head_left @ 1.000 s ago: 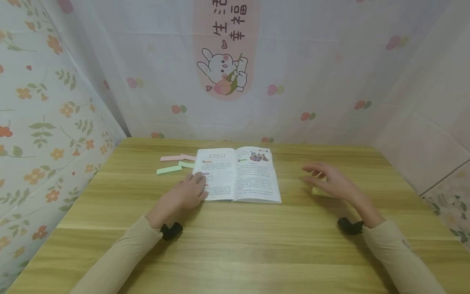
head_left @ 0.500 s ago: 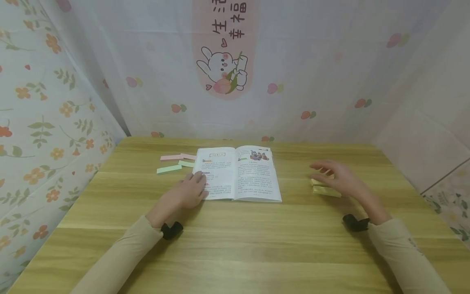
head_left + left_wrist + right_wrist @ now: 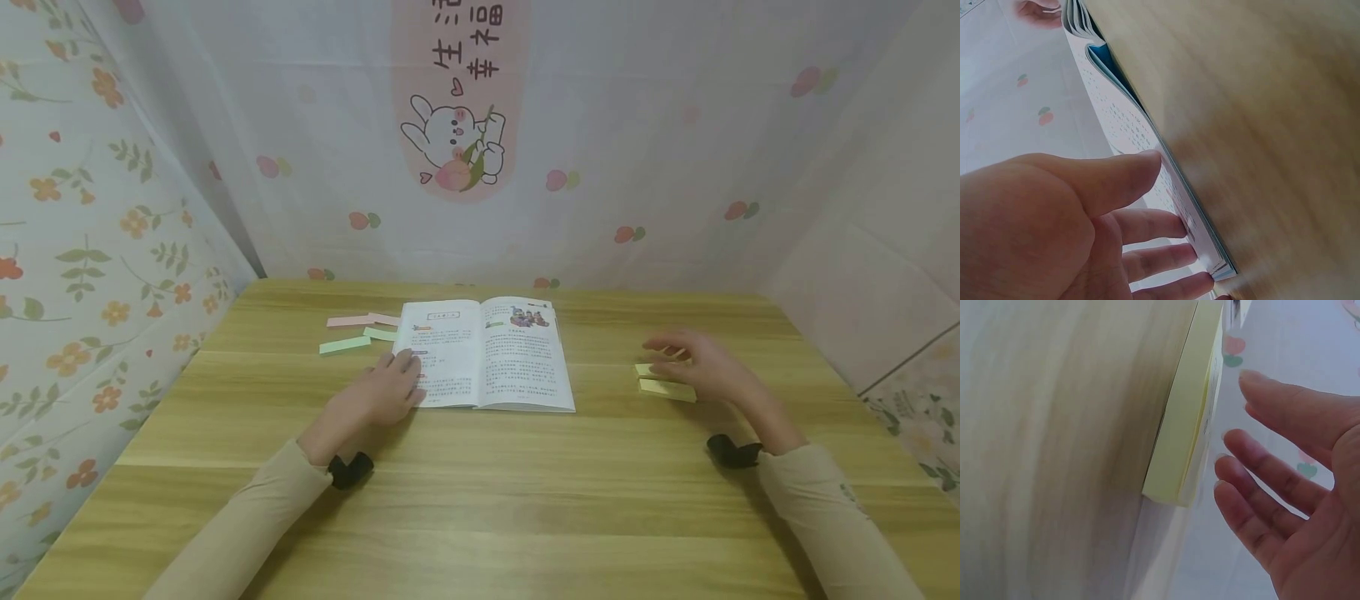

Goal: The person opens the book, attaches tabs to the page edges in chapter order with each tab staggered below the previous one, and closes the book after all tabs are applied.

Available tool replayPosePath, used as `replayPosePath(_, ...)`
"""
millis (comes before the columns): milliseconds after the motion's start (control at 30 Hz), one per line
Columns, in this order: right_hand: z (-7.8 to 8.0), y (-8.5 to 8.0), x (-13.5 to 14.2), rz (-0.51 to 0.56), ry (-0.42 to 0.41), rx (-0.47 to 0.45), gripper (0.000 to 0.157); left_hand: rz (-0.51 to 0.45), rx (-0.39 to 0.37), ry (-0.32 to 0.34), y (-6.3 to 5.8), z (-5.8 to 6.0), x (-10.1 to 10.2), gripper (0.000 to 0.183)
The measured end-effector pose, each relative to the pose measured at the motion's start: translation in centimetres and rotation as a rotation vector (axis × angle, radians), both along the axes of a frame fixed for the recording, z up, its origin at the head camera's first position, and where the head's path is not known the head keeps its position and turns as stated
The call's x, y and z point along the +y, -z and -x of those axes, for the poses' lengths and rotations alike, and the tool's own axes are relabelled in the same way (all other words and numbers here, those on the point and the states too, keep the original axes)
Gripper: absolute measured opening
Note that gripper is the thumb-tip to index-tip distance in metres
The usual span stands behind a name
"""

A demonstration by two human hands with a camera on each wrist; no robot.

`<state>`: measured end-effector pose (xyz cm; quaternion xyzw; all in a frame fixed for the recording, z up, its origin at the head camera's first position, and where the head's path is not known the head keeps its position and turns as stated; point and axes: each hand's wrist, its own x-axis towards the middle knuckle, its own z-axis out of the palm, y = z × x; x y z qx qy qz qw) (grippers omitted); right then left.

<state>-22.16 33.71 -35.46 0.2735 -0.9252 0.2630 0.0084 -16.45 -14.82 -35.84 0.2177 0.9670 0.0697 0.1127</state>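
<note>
An open book (image 3: 525, 375) with printed pages lies on the table. My left hand (image 3: 381, 392) rests on the lower left of its left page. In the left wrist view the fingers of that hand (image 3: 1094, 225) spread over the page near the book's edge, fairly straight. To the right of the book lie two yellow sticky note pads (image 3: 667, 390), one behind the other. Just above them hovers my right hand (image 3: 705, 368), fingers loosely bent. The right wrist view shows a gap between that hand (image 3: 1297, 494) and a thick yellow pad (image 3: 1175, 431); nothing is gripped.
Pink sticky note strips (image 3: 349, 321) and green ones (image 3: 345, 346) lie left of the book, some reaching its edge. The wooden table (image 3: 480, 508) extends toward the person. A printed curtain (image 3: 637, 150) hangs behind it, and a floral cloth (image 3: 112, 317) on the left.
My right hand has drawn back to the right, so both yellow pads show more fully. My left hand stays on the page, and the book has not moved.
</note>
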Motion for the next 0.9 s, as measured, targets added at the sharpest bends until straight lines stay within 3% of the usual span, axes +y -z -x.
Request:
replayPosePath(333, 0.3, 0.3, 0.4, -0.059, 0.008, 0.009, 0.035, 0.002, 0.008, 0.007, 0.0, 0.0, 0.0, 0.054)
replayPosePath(900, 0.5, 0.5, 1.3, -0.098, 0.032, -0.070, 0.032, 0.004, -0.003, -0.003, 0.1, 0.2, 0.0, 0.054)
